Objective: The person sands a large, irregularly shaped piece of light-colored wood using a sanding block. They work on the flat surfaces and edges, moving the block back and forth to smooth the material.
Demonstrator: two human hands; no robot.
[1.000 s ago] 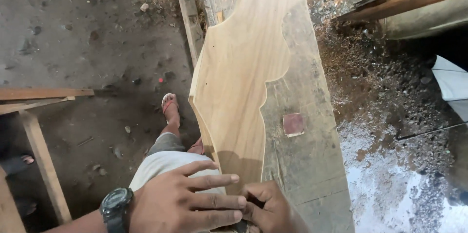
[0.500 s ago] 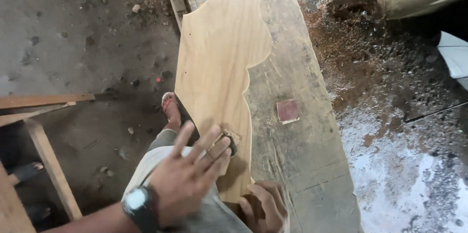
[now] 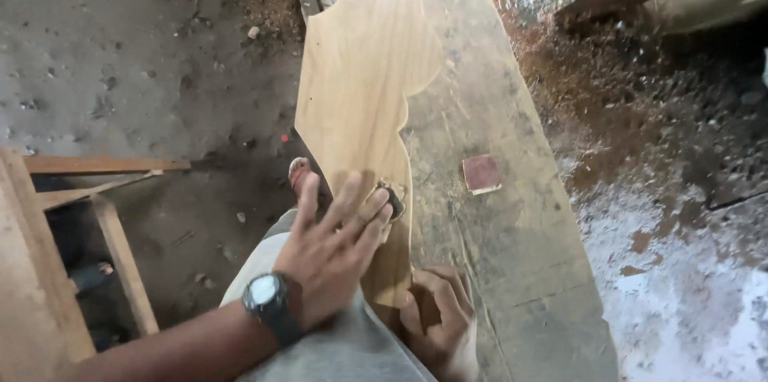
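Two hands work one pale, curve-edged wooden board [image 3: 360, 86] running lengthwise away along the grey workbench [image 3: 512, 270]; left hand [image 3: 332, 250] presses small worn sandpaper [image 3: 392, 198] flat, fingers spread; right hand [image 3: 440, 322] grips the near end.

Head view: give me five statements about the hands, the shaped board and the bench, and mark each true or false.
1. The left hand lies flat on the shaped board, fingers spread. True.
2. The right hand is up at the board's far end. False: it grips the near end.
3. A reddish square of sandpaper lies on the bench beside the board. True.
4. The wristwatch is on the right wrist. False: left wrist.
5. The board is a plain rectangle. False: its edges are curved.
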